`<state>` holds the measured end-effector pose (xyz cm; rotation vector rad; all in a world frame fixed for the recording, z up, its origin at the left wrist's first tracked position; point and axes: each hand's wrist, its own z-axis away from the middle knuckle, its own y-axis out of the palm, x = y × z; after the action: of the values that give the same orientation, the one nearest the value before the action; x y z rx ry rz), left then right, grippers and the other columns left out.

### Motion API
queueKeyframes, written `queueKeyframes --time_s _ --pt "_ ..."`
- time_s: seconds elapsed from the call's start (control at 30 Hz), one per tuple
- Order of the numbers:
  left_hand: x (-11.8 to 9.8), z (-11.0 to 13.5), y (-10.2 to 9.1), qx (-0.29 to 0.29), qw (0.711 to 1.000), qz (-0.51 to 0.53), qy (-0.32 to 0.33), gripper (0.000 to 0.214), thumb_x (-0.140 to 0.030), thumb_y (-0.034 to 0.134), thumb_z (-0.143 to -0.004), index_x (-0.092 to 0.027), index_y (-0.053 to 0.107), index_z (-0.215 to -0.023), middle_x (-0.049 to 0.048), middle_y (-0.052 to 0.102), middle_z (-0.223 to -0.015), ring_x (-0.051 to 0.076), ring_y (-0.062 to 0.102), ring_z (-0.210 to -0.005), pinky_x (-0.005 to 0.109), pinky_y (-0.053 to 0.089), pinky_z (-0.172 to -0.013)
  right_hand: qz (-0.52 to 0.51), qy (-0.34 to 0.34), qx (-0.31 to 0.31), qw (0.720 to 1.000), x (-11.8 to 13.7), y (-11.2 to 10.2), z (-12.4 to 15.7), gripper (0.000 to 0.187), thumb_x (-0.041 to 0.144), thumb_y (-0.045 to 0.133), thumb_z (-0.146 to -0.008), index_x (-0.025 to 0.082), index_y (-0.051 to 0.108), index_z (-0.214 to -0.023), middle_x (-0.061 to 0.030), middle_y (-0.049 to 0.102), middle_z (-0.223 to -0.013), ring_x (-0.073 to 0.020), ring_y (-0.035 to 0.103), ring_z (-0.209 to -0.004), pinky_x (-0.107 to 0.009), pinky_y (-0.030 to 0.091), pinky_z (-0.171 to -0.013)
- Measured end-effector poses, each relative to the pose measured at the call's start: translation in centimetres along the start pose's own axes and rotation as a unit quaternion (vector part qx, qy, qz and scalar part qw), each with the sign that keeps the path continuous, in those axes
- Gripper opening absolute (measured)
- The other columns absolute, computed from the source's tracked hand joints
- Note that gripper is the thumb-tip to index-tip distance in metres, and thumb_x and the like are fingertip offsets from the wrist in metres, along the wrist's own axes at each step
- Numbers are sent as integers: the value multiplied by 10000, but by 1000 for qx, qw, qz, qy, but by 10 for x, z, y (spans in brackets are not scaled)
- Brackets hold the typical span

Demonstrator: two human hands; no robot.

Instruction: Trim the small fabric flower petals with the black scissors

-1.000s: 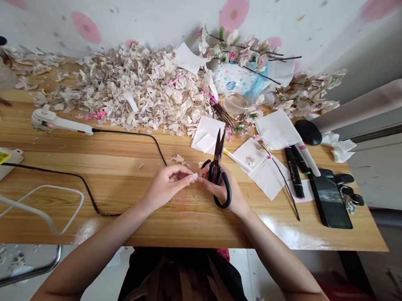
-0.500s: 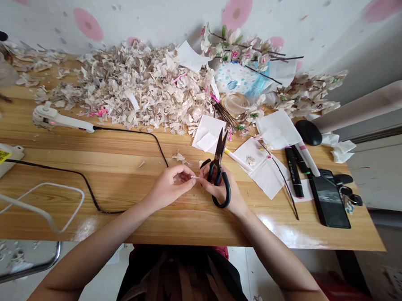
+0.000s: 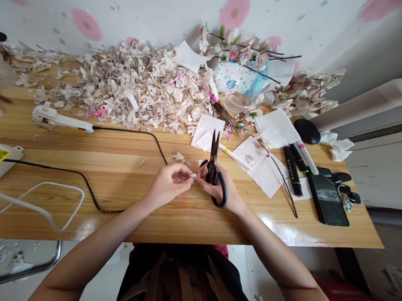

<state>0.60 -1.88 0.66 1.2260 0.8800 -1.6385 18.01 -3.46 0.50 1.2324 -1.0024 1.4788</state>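
Between the fingertips of my left hand (image 3: 173, 182) is a tiny white scrap (image 3: 193, 175), pinched and too small to make out well; it looks like paper. My right hand (image 3: 224, 185) holds black-handled scissors (image 3: 214, 156), blades pointing up and away from me and slightly apart. Its thumb and finger also meet the scrap's right end. Both hands are just above the wooden table (image 3: 127, 146), close together. Just beyond them lie small petal-like scraps (image 3: 178, 156). A white pen with a yellow band (image 3: 234, 156) lies right of the blades.
A large heap of dry petal-like pieces (image 3: 140, 84) fills the back. Flowering twigs (image 3: 240, 49) rest on a tissue pack (image 3: 233, 78). White papers (image 3: 267, 176), black markers (image 3: 292, 170) and a phone (image 3: 329, 197) lie right. A corded glue gun (image 3: 63, 120) lies left.
The scissors have tilted slightly and shifted a little left with my right hand. The white scrap between my fingertips shows more plainly. My left hand has barely moved.
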Motion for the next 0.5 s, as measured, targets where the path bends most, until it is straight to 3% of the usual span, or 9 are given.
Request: queueKeyframes --time_s 0.27,0.5 --pt "-5 0 -1 10 1000 -1 -23 119 -234 710 -673 -161 638 -732 22 675 -728 151 627 -668 274 501 -658 -4 0 -17 1000 -1 1 -1 402 426 770 -715 221 429 -775 5 554 -779 -136 458 -633 -276 397 -597" --pt "1 -2 4 29 994 97 -41 228 -312 767 -669 -166 613 -753 14 686 -742 166 669 -728 308 538 -749 -91 20 -24 995 -4 3 -3 438 481 765 -706 224 415 -770 15 545 -780 -116 483 -564 -279 434 -553"
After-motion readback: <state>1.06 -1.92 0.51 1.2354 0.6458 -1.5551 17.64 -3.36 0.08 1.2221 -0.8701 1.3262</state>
